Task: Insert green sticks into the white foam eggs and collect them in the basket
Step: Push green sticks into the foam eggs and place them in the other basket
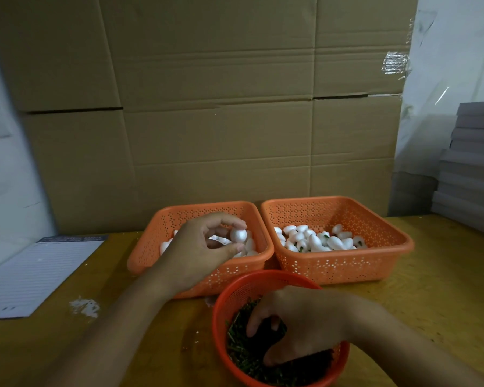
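My left hand (pixel 204 247) is over the left orange basket (pixel 148 247) and holds one white foam egg (pixel 238 235) at its fingertips. More plain foam eggs lie in that basket under the hand. The right orange basket (pixel 344 263) holds several eggs with green sticks in them (pixel 323 240). My right hand (pixel 299 325) reaches into the round red basket (pixel 229 297) of green sticks (pixel 243 350), fingers curled down among them; whether it grips a stick is hidden.
A wall of brown cardboard boxes (pixel 207 107) stands right behind the baskets. A lined paper pad (pixel 37 275) lies at the table's left. White foam crumbs (pixel 84 306) sit near it. Grey stacked boards (pixel 470 163) rise at the far right.
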The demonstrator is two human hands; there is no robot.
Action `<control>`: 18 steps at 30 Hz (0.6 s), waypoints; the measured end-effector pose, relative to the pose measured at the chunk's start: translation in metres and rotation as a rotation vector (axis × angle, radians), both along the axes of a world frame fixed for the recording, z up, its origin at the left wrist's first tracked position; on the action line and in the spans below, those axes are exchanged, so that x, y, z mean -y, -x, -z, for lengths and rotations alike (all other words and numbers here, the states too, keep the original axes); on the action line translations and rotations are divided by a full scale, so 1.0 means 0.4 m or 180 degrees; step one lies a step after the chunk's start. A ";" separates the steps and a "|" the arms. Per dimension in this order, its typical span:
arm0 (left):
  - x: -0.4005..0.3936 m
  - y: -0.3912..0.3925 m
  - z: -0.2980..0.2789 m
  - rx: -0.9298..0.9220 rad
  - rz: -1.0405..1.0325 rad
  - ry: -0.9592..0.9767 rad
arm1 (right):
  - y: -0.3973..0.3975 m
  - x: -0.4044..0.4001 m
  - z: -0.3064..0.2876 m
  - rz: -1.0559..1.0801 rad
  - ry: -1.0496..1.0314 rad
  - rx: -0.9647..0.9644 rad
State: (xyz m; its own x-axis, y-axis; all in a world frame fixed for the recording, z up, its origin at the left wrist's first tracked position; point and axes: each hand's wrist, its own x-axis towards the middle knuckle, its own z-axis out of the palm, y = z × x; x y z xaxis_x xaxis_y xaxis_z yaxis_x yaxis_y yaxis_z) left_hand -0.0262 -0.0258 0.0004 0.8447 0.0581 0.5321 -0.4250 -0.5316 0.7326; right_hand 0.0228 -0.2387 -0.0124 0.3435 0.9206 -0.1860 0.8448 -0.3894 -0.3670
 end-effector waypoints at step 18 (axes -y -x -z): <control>0.018 0.012 -0.018 -0.1169 0.0519 0.2636 | -0.012 -0.008 0.022 0.0005 -0.0223 0.0058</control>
